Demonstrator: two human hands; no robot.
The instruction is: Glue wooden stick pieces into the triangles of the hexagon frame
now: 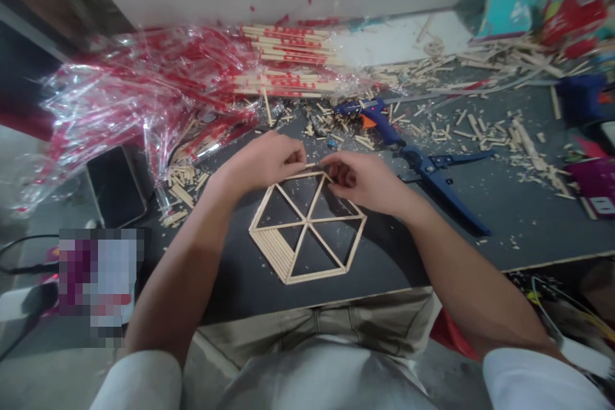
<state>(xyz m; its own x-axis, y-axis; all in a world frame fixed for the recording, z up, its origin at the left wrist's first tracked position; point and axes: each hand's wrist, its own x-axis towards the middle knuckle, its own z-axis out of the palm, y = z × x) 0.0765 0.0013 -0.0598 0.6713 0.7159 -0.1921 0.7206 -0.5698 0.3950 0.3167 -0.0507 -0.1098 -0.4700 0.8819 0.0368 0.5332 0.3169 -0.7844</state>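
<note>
A hexagonal frame of thin wooden sticks (356,245), with spokes meeting at its centre, lies flat on the dark table. One of its triangles, at the lower left, is partly filled with sticks laid side by side. At the frame's far edge, my left hand (266,159) is closed, its fingertips at one end of a short wooden stick (314,166). Opposite it, my right hand (368,180) is curled in a pinch at the stick's other end. Fingers partly cover the stick and the frame's upper right side.
A blue glue gun (379,118) and a blue hand cutter (444,187) lie right of my hands. Packaged chopsticks (293,45) and crumpled plastic wrappers (158,77) are piled behind. Cut stick pieces (475,125) litter the table. A phone (115,187) sits at left.
</note>
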